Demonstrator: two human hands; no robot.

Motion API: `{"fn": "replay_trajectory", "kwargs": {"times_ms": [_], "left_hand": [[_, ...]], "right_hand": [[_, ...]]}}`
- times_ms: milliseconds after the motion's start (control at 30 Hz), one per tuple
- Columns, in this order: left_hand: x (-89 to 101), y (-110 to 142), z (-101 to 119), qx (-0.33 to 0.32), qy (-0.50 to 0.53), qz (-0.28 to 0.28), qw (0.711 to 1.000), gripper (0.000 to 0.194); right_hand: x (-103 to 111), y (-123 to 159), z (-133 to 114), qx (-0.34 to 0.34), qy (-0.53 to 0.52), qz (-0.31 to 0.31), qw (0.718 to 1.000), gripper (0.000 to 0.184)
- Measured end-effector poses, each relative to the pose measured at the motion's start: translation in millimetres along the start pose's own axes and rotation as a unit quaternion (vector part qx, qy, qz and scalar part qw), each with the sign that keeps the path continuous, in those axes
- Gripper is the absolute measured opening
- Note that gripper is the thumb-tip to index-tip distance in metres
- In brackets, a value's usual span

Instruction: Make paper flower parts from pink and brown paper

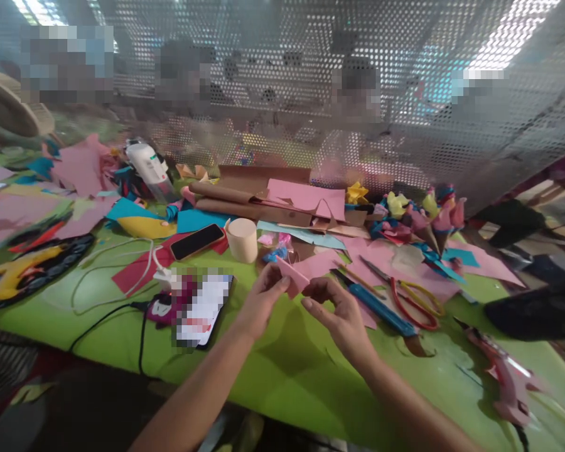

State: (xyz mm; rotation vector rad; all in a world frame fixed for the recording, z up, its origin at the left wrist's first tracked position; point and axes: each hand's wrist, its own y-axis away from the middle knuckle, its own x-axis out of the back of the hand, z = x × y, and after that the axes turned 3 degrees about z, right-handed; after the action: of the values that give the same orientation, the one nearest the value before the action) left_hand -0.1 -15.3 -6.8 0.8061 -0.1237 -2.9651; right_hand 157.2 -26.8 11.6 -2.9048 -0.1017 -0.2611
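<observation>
Both my hands work a small folded pink paper piece (292,275) above the green table (282,370). My left hand (262,302) pinches its left edge between thumb and fingers. My right hand (339,309) holds its right side with curled fingers. A blue utility knife (375,304) lies just right of my right hand, with red and yellow scissors (413,301) beyond it. More pink paper (327,263) lies flat behind the hands.
A phone (202,309) on a cable lies left of my hands, another phone (196,241) and a cream tape roll (243,239) behind. Paper cones (430,220), brown card rolls (245,198), a white glue gun (148,163), a pink glue gun (506,376). People sit behind a perforated screen.
</observation>
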Motion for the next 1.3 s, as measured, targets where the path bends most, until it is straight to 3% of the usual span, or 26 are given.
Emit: {"fn": "replay_trajectory", "kwargs": {"times_ms": [200, 367, 567, 1300], "left_hand": [[-0.6, 4, 4, -0.002, -0.128, -0.059, 0.99, 0.02], [-3.5, 6, 9, -0.019, -0.194, -0.049, 0.98, 0.017], [-5.3, 7, 12, -0.028, -0.211, -0.02, 0.977, 0.018], [-6.4, 10, 16, -0.042, -0.228, -0.04, 0.972, 0.011]], "right_hand": [[0, -4, 13, -0.012, -0.054, 0.045, 0.997, 0.02], [0, -5, 16, 0.02, -0.031, 0.061, 0.997, 0.014], [1, -5, 14, 0.055, 0.013, 0.045, 0.997, 0.015], [-1, -3, 14, 0.088, 0.034, 0.038, 0.995, 0.011]]}}
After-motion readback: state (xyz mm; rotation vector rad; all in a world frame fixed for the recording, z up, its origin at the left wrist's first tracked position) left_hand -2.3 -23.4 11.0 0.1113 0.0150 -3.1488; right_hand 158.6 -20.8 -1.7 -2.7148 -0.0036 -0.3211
